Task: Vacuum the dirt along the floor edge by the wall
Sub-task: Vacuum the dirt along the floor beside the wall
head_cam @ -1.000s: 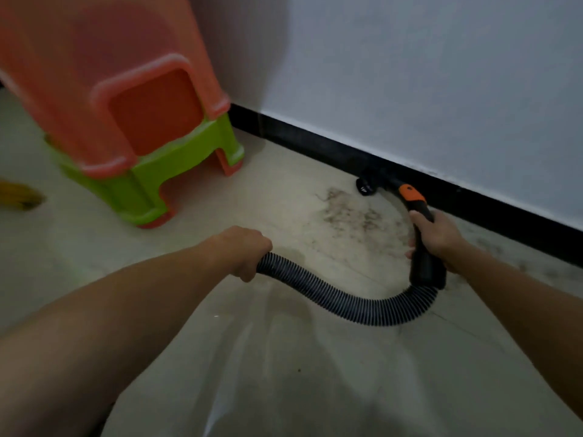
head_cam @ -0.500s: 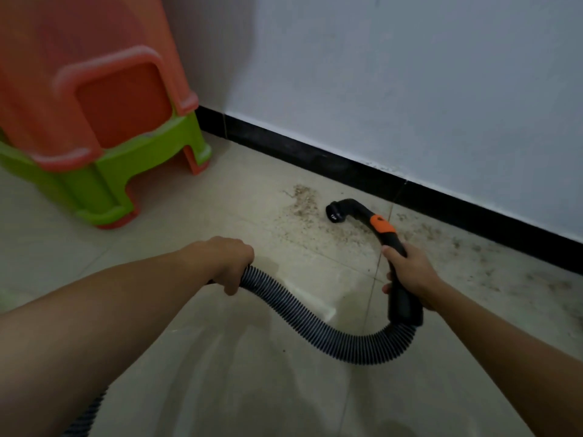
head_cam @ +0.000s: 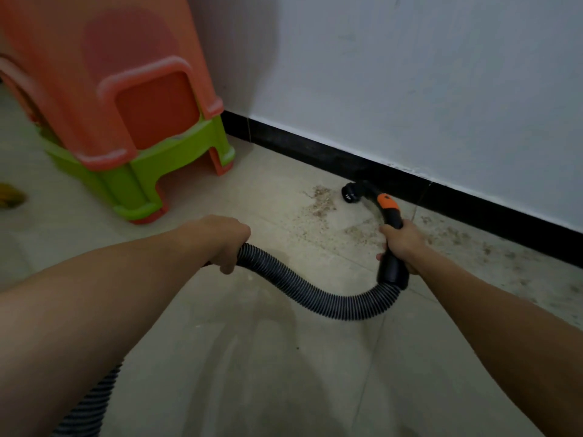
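Since half a second ago the black curved vacuum nozzle (head_cam: 350,192) has travelled from the open tile to the foot of the black skirting board (head_cam: 299,146). I now record its round mouth just beside that board, facing left toward the densest patch of brown dirt (head_cam: 321,203); whether the mouth touches the floor I cannot tell. The right hand (head_cam: 399,244) grips the black rigid vacuum handle (head_cam: 392,269) below its orange button (head_cam: 386,201), fingers wrapped fully round it. The left hand (head_cam: 227,241) is closed round the black-and-grey ribbed flexible hose (head_cam: 315,294), knuckles uppermost, well apart from the right hand. Between the two hands I note the hose dipping in a loop toward the camera and rising into the base of the handle; a further length of it shows at the lower left edge, below the left forearm. The brown dirt lies scattered on the beige tiled floor (head_cam: 284,373), thickest just left of the nozzle, with a thinner band running on to the right along the skirting. Above the skirting stands a plain white wall (head_cam: 410,89). At upper left an orange plastic stool (head_cam: 94,89) sits nested on a lime-green plastic stool (head_cam: 142,175), near the wall and well apart from the nozzle. A yellow item (head_cam: 11,197) at the left edge is too blurred to identify.
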A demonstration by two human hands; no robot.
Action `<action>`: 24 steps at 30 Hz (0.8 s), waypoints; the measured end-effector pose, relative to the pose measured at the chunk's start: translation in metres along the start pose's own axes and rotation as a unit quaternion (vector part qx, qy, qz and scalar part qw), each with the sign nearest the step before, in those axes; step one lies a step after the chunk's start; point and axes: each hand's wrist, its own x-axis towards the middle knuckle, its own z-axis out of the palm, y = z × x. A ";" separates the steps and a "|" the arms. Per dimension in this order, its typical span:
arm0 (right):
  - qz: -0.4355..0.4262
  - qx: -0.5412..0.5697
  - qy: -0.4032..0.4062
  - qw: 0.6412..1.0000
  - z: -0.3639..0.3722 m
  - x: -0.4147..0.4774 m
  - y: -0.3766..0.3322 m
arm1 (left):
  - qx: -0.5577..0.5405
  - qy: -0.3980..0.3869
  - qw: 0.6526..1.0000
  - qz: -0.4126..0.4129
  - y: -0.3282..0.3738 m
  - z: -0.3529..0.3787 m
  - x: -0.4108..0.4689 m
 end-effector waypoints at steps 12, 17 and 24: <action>-0.051 -0.085 -0.069 0.993 0.048 0.033 -0.036 | -0.048 -0.030 0.998 -0.037 -0.012 0.017 -0.011; -0.086 -0.131 -0.150 0.976 0.052 0.030 -0.042 | -0.049 -0.045 0.998 -0.021 -0.001 0.020 -0.006; -0.046 -0.078 -0.027 0.996 0.011 0.020 -0.006 | -0.081 -0.030 0.996 -0.029 0.003 0.011 -0.001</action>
